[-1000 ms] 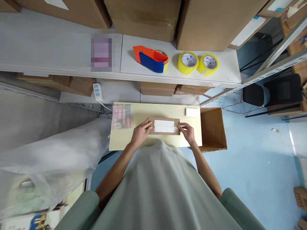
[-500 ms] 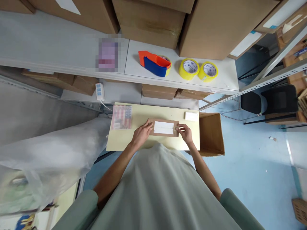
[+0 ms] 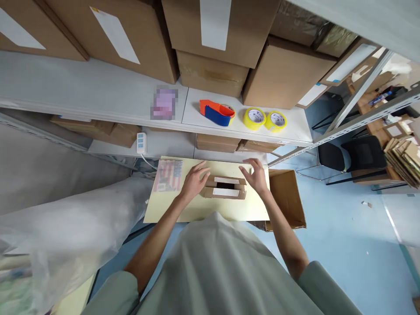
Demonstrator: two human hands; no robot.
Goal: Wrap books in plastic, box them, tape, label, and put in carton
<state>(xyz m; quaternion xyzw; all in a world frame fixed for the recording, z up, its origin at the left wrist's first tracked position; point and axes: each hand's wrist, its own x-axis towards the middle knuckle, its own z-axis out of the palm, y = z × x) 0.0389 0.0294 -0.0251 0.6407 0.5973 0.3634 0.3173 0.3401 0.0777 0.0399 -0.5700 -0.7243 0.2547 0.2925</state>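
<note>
Just below frame centre, a long brown cardboard box (image 3: 225,192), flaps parted, lies left-to-right: left hand (image 3: 193,181) nearer, at its left end, fingers apart, gripping nothing, contact unclear; right hand (image 3: 256,177), spread and empty, off its upper-right corner.

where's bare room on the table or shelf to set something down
On the shelf holding the yellow tape rolls, the widest bare stretch is left of the purple item; a smaller patch is right of the rolls. On the table, there's room between the striped sheet and near edge. Mid-table is crowded: the left hand and right hand flank the open box.
</note>
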